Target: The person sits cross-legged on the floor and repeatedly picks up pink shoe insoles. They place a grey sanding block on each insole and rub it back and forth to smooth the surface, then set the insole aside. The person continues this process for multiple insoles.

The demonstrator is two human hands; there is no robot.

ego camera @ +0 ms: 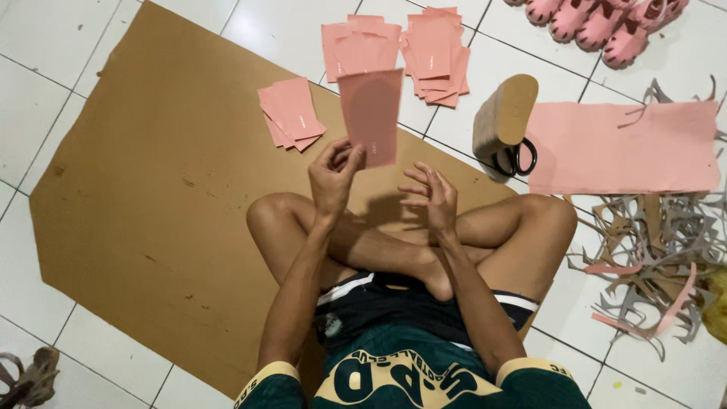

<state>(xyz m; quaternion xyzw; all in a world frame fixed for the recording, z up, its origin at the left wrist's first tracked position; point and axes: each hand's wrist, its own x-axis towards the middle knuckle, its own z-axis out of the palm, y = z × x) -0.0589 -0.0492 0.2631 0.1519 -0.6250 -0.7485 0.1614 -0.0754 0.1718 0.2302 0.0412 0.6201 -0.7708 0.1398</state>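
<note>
I sit cross-legged on a brown cardboard sheet [151, 189] laid on a white tiled floor. My left hand [333, 176] pinches the lower edge of a pink cut piece [371, 113] and holds it upright in front of me. My right hand [430, 195] hovers just to the right of it, fingers apart and empty. Beyond the held piece lie stacks of the same pink pieces: a small pile [291, 113] on the cardboard and two larger piles [362, 44], [438, 53] on the tiles.
A wooden shoe sole block [503, 113] rests with black-handled scissors [519, 157] at right. A large pink sheet [621, 148] lies beside them, with grey and pink offcuts [655, 250] below. Pink sandals [598, 23] sit at top right, another sandal [26, 379] at bottom left.
</note>
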